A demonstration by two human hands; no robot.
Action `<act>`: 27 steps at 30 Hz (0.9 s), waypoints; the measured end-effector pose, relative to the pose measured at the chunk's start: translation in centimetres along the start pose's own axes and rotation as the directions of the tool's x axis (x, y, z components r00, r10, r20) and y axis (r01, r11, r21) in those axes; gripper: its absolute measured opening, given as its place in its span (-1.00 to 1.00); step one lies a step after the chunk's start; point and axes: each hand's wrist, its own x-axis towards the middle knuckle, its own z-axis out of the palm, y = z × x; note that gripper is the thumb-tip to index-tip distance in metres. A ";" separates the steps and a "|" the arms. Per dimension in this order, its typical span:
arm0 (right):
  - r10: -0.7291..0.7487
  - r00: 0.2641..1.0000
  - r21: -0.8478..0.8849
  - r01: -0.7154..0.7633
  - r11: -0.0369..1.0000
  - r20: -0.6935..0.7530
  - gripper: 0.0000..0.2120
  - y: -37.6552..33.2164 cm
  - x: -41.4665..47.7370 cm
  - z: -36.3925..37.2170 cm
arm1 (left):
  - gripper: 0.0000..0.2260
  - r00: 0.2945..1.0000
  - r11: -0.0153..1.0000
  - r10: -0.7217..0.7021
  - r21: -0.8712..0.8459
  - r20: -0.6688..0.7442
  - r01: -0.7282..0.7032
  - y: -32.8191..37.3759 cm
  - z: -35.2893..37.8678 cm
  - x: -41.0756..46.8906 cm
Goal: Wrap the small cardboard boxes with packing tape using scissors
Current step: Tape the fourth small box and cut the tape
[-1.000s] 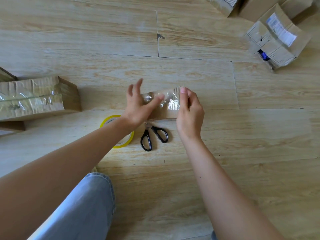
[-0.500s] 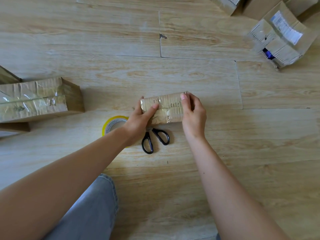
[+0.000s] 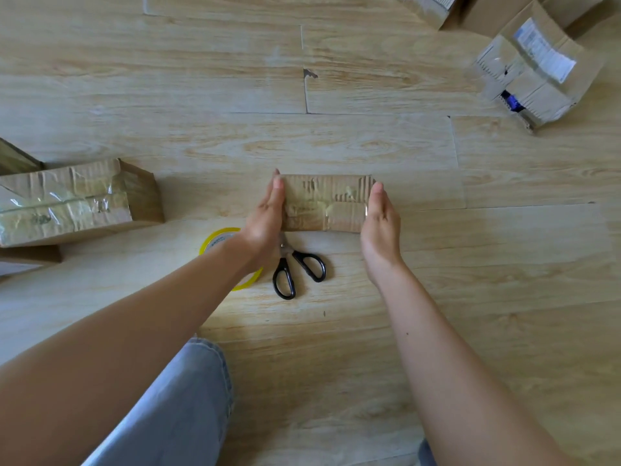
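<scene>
Now presses box ends with flat left hand and right hand, no longer pinching; risks creasing tape by squeezing unevenly.

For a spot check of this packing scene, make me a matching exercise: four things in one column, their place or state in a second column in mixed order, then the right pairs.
Things
1. small cardboard box
2. scissors
3. tape roll
4. labelled box

Place or state
A. far right corner of the view, white label on top
B. partly hidden, yellow rim showing
C. pressed between the flat left hand and right hand
D. lying free on the floor, black handles

Pairs: 1-C, 2-D, 3-B, 4-A
</scene>
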 end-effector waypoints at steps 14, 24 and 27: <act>0.001 0.947 -0.044 0.014 0.999 0.322 -0.61 -11.6 -8.9 4.7 | -0.93 0.976 0.980 0.193 0.073 -0.097 -0.187 10.5 -7.7 -12.4; 0.058 0.845 -0.214 0.068 0.974 0.532 -0.61 -9.5 -15.9 14.2 | -0.89 0.962 0.976 0.035 -0.199 -0.270 -0.091 5.1 -19.5 -19.9; 0.133 0.786 -0.287 0.059 0.956 0.604 -0.63 -7.7 -15.9 15.7 | -0.88 0.957 0.978 -0.006 -0.201 -0.289 -0.054 2.5 -21.3 -20.6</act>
